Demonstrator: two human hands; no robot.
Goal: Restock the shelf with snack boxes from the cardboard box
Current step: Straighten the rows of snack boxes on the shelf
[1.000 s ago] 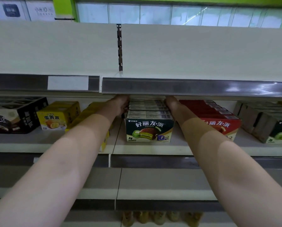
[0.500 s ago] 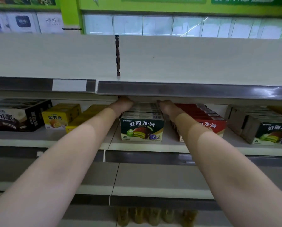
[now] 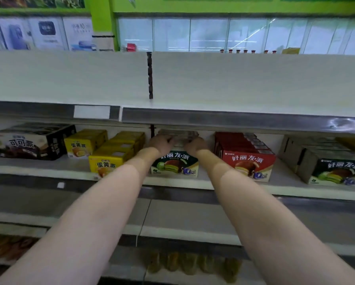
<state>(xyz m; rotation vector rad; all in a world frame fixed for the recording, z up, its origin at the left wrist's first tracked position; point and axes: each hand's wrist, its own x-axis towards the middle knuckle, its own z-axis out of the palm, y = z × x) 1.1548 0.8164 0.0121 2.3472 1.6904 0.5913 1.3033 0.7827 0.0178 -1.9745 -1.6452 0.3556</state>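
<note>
The fingers of the left hand (image 3: 161, 141) are curled over the top left edge of the green snack box (image 3: 175, 164), and those of the right hand (image 3: 195, 145) over its top right edge; motion blur prevents confirming how firmly each grip is closed, but both hands are judged to be grasping the box, or the row of boxes stacked behind it. The box is found standing on the middle shelf (image 3: 224, 185), label facing outward, at about twelve o'clock from the wrists.

At three o'clock from the hands a row of red snack boxes (image 3: 247, 161) is observed just beside the green one, and further toward three o'clock a second row of green boxes (image 3: 335, 171) is set at an angle. At nine o'clock, yellow boxes (image 3: 108, 159) are noted, some skewed, and beyond them a black box (image 3: 28, 144). The top shelf (image 3: 234, 83) carries no stock on its near part.

The cardboard box is not in view, so the quantity remaining cannot be established. Progress is judged as partial: several rows are already placed on the middle shelf, the current row is being squared up or seated, and gaps remain between rows. Straightening of the angled rows is likely outstanding.
</note>
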